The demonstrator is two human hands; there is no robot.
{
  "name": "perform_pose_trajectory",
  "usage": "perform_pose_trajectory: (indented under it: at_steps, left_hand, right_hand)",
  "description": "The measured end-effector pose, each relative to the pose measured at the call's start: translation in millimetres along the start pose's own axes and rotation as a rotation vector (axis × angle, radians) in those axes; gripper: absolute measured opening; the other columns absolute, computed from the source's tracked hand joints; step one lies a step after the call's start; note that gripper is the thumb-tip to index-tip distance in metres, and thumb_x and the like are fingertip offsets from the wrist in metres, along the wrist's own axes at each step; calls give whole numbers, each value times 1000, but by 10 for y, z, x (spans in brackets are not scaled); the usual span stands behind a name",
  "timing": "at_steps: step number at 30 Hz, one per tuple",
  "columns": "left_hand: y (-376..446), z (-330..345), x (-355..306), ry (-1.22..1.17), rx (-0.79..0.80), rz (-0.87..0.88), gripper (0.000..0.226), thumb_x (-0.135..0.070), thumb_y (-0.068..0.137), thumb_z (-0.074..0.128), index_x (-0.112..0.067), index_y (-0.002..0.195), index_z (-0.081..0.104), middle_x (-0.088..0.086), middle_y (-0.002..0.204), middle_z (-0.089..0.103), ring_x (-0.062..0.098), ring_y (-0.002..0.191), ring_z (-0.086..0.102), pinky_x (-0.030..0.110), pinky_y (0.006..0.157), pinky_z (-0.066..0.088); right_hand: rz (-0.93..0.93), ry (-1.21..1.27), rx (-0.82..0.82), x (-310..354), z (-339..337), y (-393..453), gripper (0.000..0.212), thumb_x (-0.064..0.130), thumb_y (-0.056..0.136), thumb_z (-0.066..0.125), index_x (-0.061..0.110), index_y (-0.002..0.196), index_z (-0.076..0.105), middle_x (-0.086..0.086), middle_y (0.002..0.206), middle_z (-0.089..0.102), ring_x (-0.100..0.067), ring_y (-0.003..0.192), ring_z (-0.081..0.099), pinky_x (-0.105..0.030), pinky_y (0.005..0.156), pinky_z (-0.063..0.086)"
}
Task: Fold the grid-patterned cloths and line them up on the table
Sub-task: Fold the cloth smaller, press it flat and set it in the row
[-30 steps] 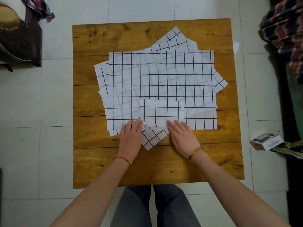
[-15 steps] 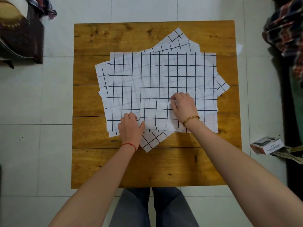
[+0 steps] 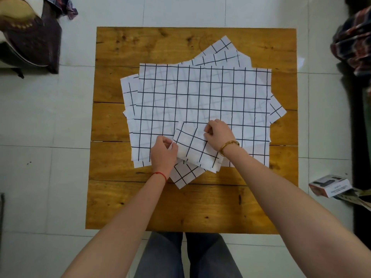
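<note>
Between the two hands, low on the wooden table, one small folded cloth lies tilted atop the spread cloths; the left hand pinches its left edge, the right hand pinches its upper right corner. How many spread cloths overlap is unclear.

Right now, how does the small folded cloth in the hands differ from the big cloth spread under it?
The folded cloth is far smaller; the spread cloth covers much of the table. The folded cloth sits tilted, pinched by the left hand and right hand; the spread cloth lies flat and square, untouched. Both are white with a dark grid.
</note>
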State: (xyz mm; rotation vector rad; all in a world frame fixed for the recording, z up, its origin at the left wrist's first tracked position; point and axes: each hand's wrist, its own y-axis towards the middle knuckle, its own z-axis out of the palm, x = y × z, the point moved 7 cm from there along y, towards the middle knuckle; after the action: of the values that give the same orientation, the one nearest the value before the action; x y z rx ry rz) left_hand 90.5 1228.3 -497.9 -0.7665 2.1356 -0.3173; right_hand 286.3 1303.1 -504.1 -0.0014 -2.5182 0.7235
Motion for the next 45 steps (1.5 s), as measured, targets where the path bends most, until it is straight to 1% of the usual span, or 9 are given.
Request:
perform_pose_trajectory:
  at_steps: [4,8,14,18,20,23,30,36,45]
  left_hand:
    - [88,-19,58,-371,96,-191,27,-23,87,67,-16,110,54,3,103,62,14,89,63,25,73,55]
    - [49,71,39,-631,280,-308,13,-13,89,66,-8,90,54,8,79,56,21,77,56,27,70,53]
    - [-51,-19,89,-556,289,-306,31,-11,91,64,-11,120,53,1,79,55,9,66,53,14,54,47]
    - [-66,-282,243,-342,233,-228,35,-15,91,64,-7,124,56,7,109,64,10,82,59,13,64,48]
    - [-82,-448,369,-264,217,-209,37,-17,90,65,-8,125,57,6,118,63,13,95,58,19,78,47]
    - [-127,-717,590,-199,225,-186,39,-18,91,64,-8,128,55,3,119,60,12,102,54,22,86,42]
    - [-231,-1449,1165,-136,196,-156,36,-16,91,63,-8,126,57,0,108,61,11,97,56,18,77,43]
    - [-273,-1910,1701,-132,193,-184,29,-15,90,64,-14,119,61,5,111,68,19,95,65,33,83,56]
    - [-339,-2157,2157,-57,258,-175,35,-10,91,59,-13,126,59,4,121,63,22,104,61,41,93,53]
  right_hand:
    - [140,417,-24,-61,-65,-87,3,13,86,58,14,88,57,6,76,55,-9,71,51,-17,63,40]
    - [291,738,1,-60,-73,-211,8,16,88,58,15,96,57,8,79,53,-6,67,48,-19,58,40]
    - [442,945,-53,-30,123,-417,10,17,87,61,16,97,60,-8,95,62,-21,82,57,-37,81,52]
    - [440,869,-3,84,366,-581,26,14,88,59,12,113,58,0,76,56,-14,66,50,-28,67,47]
    - [393,731,24,190,507,-665,22,19,87,61,16,109,59,4,74,56,-14,71,53,-29,75,49]
    - [326,594,59,422,733,-813,13,23,86,64,19,97,59,1,77,62,-17,81,60,-30,84,52]
    - [249,451,100,1068,1311,-1112,8,23,85,63,17,82,59,3,66,55,-12,68,55,-22,69,46]
    - [254,404,125,1558,1772,-1341,11,20,86,61,15,79,55,5,63,49,-9,60,45,-19,56,37]
    - [308,330,112,1848,2227,-1556,13,16,88,56,5,92,62,-2,79,58,-17,75,53,-22,61,42]
